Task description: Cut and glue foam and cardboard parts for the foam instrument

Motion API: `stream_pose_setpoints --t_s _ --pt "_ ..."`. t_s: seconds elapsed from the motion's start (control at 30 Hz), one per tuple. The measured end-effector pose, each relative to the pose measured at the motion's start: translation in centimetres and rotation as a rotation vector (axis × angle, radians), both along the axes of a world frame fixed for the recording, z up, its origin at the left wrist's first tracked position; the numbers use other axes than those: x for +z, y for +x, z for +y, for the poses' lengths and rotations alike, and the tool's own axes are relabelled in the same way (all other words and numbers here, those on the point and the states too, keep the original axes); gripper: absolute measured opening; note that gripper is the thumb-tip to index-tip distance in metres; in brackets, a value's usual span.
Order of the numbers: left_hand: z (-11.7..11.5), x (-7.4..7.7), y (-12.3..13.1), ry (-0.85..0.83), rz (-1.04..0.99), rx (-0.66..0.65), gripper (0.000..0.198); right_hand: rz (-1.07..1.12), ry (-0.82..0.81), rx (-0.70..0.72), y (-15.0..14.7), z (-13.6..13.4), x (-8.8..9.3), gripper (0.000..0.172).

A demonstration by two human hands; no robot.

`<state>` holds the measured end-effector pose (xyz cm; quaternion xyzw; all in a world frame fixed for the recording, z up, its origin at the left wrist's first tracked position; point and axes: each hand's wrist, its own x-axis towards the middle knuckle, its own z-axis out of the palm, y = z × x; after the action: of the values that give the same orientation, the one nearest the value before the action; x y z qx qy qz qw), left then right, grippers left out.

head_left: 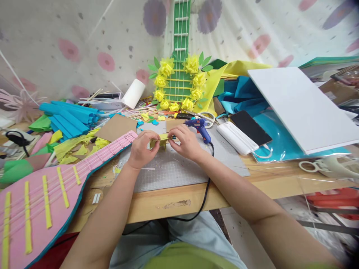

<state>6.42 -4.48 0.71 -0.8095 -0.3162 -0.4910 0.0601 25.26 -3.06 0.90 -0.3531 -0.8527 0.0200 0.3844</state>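
Over the grey cutting mat (179,172), my left hand (141,148) pinches one end of a small yellow paper piece (163,138). Fingers of my right hand (184,141) are closed on its other end, where a small dark blue bit shows by the fingertips. A flap of the yellow piece hangs down between the hands; its exact shape is partly hidden by the fingers. Just beyond my right hand lies a blue hot glue gun (200,129), its black cord running off the table's front edge.
A pink paper lute shape (36,198) with yellow strips lies at left. A green one (179,84) with yellow flowers stands behind. Around are scissors (209,118), a white power bank (237,137), a black phone (251,127), a white board (303,108) and blue crepe paper (70,116).
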Motion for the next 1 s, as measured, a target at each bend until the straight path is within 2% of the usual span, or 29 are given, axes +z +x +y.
stream_pose_setpoints --t_s 0.43,0.57,0.63,0.73,0.83,1.0 --pt "-0.2 0.1 0.1 -0.051 -0.012 0.028 0.022 0.079 -0.06 0.039 -0.1 -0.3 -0.1 0.029" --pt "-0.2 -0.2 0.2 -0.113 -0.068 0.034 0.022 0.105 -0.059 0.06 0.0 -0.2 -0.1 0.04" --pt "-0.1 -0.5 0.2 -0.178 -0.191 0.043 0.024 0.158 -0.04 0.069 0.2 -0.2 -0.1 0.048" --pt "0.5 -1.0 0.4 -0.34 -0.483 0.055 0.028 0.271 -0.045 0.047 0.5 -0.1 0.0 0.055" --pt "1.3 -1.4 0.4 -0.522 -0.711 0.049 0.033 0.373 -0.14 -0.012 0.7 -0.1 -0.2 0.052" --pt "2.0 -1.9 0.4 -0.739 -0.9 0.05 0.036 0.471 -0.339 -0.033 0.2 0.4 -1.4 0.042"
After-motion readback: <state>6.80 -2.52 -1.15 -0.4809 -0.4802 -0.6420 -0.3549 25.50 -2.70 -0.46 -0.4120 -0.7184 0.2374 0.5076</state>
